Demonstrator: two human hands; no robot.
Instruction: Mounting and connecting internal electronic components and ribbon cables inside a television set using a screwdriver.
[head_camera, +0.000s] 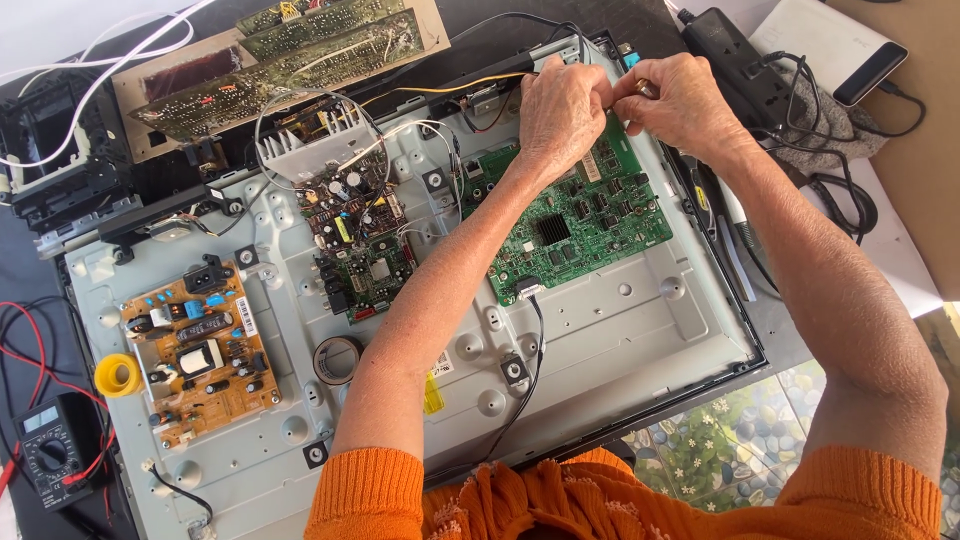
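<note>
The green circuit board (570, 215) lies screwed flat on the grey metal back panel (600, 330), its far edge right under both hands. The left hand (562, 105) and right hand (680, 105) meet there, fingers pinched on something small I cannot make out. Cables and a power strip (735, 60) crowd the far edge; bare panel lies nearer.

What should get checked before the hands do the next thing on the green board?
1. Both hands meet at the green board's top edge: ok, left hand and right hand pinch together there.
2. What they pinch: cannot tell, fingers hide it.
3. Black cable plugged in at the board's lower edge: ok.
4. Board lies flat on the metal panel: ok.
5. Tape roll away from the hands: ok.
6. Power off: cannot tell.
</note>
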